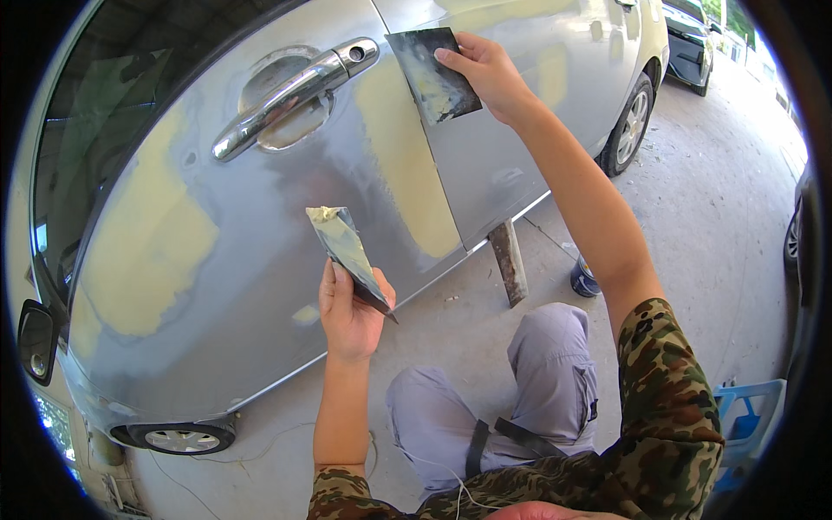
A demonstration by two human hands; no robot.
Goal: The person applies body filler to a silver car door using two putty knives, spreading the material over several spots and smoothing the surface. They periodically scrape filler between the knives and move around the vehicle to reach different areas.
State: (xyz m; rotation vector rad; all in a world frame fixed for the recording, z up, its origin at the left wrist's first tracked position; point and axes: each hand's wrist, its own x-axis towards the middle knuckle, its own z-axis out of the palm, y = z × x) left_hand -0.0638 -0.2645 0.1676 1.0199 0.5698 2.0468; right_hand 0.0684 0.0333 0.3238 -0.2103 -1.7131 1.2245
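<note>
My left hand (353, 318) grips a putty spreader (344, 244) that tilts upward, with pale yellow body filler (325, 213) heaped at its top edge and smeared down its face. Higher up, my right hand (491, 75) pinches a flat dark spreader blade (437, 75), streaked with filler, at the seam between two car doors. Whether the blade touches the panel I cannot tell. The silver front door (260, 240) carries a broad yellow filler patch (156, 240) and a filler strip (406, 175) along its rear edge. A chrome door handle (296, 97) sits left of the right-hand blade.
A worn board (508, 263) leans under the door sill. Beyond my knee stands a blue can (584, 278). A blue plastic stool (751, 422) is at lower right. Thin cables (260, 448) trail over the concrete floor (695, 214). A dark car (689, 42) is parked behind.
</note>
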